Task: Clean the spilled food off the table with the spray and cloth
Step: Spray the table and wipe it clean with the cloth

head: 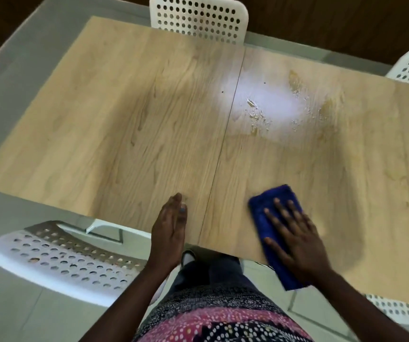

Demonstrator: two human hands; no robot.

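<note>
So at this point my right hand (297,240) was flat on the blue cloth (276,233), fingers (278,211) spread and straight, just pressing it down on the near edge of the bench (124,119). The cloth was folded into a long strip, its long axis running near-to-far, with the near end hanging off the bench edge.

The spilled food (272,104) sat straight out from my fingertips, toward the far side and a touch right, well apart from the cloth. It was a scatter of yellowish smears and crumbs around a bright glare patch, just right of the seam down the middle of the bench. A couple of dark specks lay near that seam too.

My left hand (171,228) was on edge at the near side left of the seam, fingers straight and together, holding nothing. So the right hand was clearly the closer one, and I figured the move was one push straight away from me. No spray bottle in sight.
</note>
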